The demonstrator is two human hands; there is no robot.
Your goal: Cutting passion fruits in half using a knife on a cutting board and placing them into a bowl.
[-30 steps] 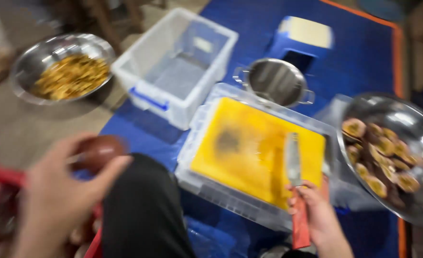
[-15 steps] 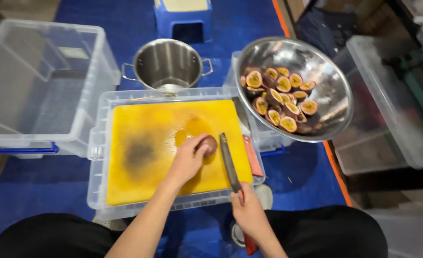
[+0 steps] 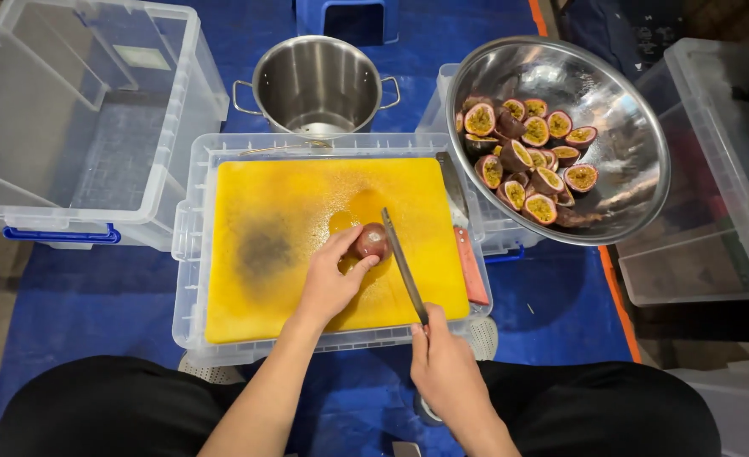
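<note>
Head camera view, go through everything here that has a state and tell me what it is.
Passion fruit: whole, held on cutting board.
Knife: blade beside the fruit.
Left hand: gripping fruit.
Right hand: gripping knife.
Steel pot: empty.
Steel bowl: holds halved fruits.
Clear bin: open, empty.

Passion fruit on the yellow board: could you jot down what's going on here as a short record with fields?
Left hand: holds a whole passion fruit on the yellow cutting board
Right hand: grips a knife, blade beside the fruit
Second knife: lies at the board's right edge
Metal bowl: holds halved passion fruits
Steel pot: behind the board, looks empty
Clear bin: left of the board
Board support: upturned clear plastic bin
</note>
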